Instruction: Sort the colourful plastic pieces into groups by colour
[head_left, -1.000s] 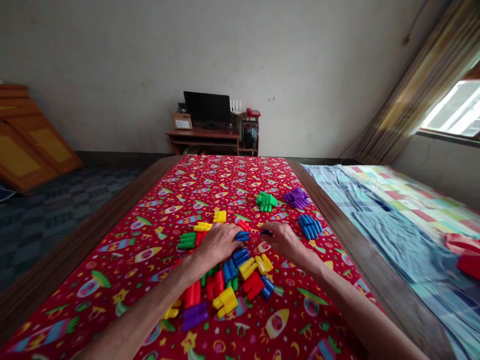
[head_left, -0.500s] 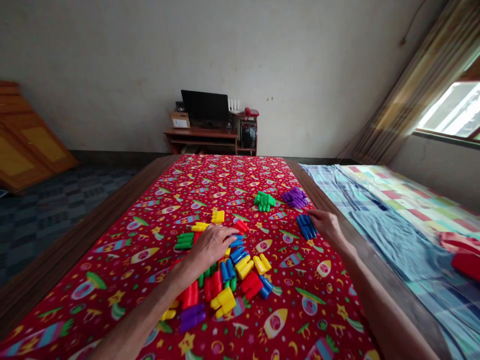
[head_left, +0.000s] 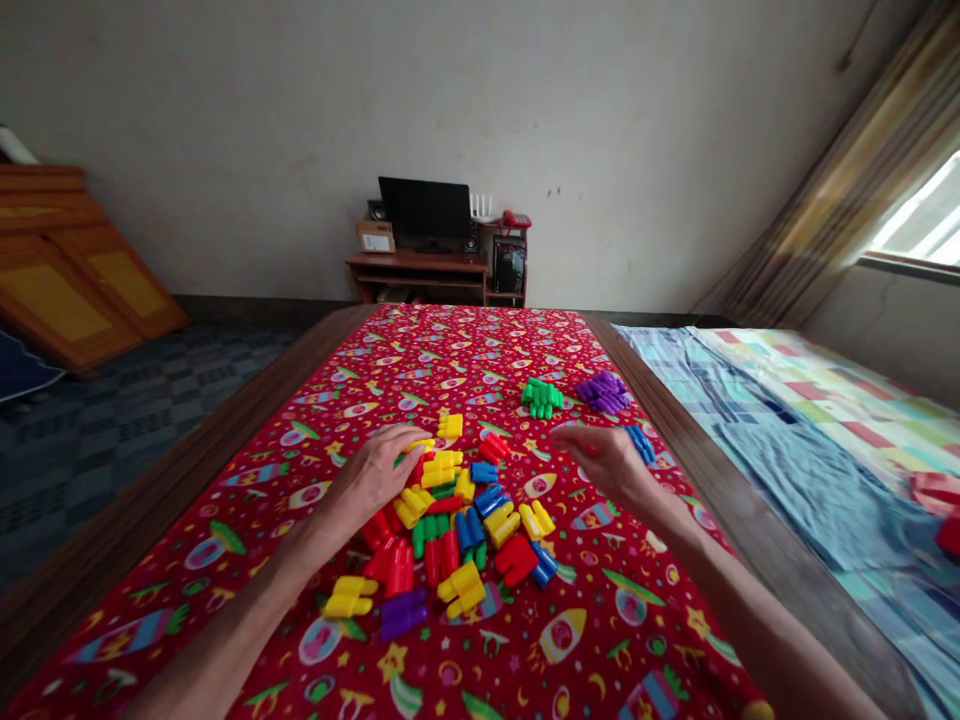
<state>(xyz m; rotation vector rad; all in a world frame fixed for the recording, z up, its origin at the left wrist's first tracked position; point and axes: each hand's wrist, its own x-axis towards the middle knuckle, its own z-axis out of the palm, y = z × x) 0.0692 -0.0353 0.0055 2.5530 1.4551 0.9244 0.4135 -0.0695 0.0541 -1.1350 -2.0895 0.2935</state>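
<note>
A heap of mixed plastic blocks (head_left: 450, 530) in red, yellow, blue, green and purple lies on the red rocket-print cloth (head_left: 420, 370). My left hand (head_left: 371, 480) rests against the heap's left side, fingers stretched out, tips touching a yellow block (head_left: 439, 468). My right hand (head_left: 600, 462) hovers just right of the heap with loosely spread fingers pointing left and nothing in it. Behind it lies a group of blue blocks (head_left: 640, 442), partly hidden by the hand. Farther back sit a green group (head_left: 541, 397) and a purple group (head_left: 602, 392).
The cloth covers a long wooden table (head_left: 225, 420). A bed with checked sheets (head_left: 787, 430) adjoins its right edge. A desk with a monitor (head_left: 427, 215) stands at the far wall, wooden panels (head_left: 82, 270) lean at the left, and a curtained window (head_left: 915, 220) is at the right.
My right hand carried a blue block to the blue group, let it go and came back toward the heap empty. My left hand shifted left and pushed the outlying green and yellow blocks into the heap.
</note>
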